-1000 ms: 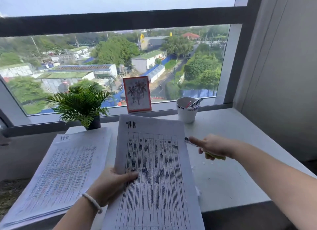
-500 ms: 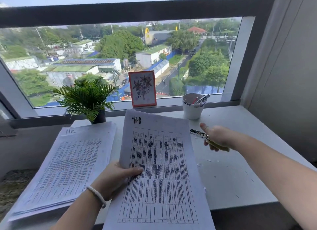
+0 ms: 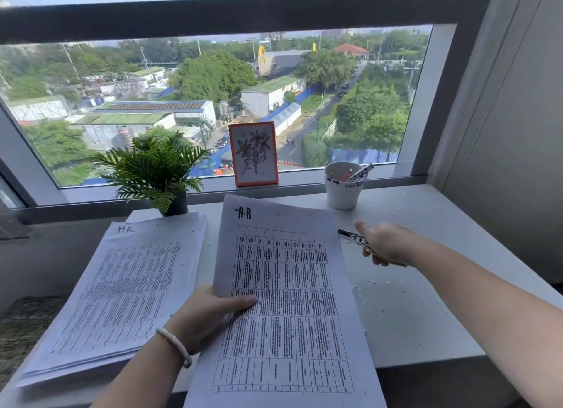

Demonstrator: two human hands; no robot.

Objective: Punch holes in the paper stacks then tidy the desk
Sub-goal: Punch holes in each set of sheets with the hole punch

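At the left edge of the tabletop [image 3: 426, 331] a stack [image 3: 115, 295] marked "H.R" in its top corner lies flat, unmoved over the last second. A second stack [image 3: 286, 301], headed "H-R" above a printed table too small to be read, is gripped at its left edge by the left hand [image 3: 210, 313], thumb on top, as it was a second ago; a small hole shows beside the heading. The punch [image 3: 353, 238] is clasped in the right hand [image 3: 387, 244], which has been carried from the sheet's right edge toward the back of the tabletop, nearer the cup [image 3: 342, 191]. Punching of this stack is judged finished, with stowing the punch likely next. Paper dots are scattered near the right edge. A yellow "M" sign [image 3: 261, 50] is visible through the window.
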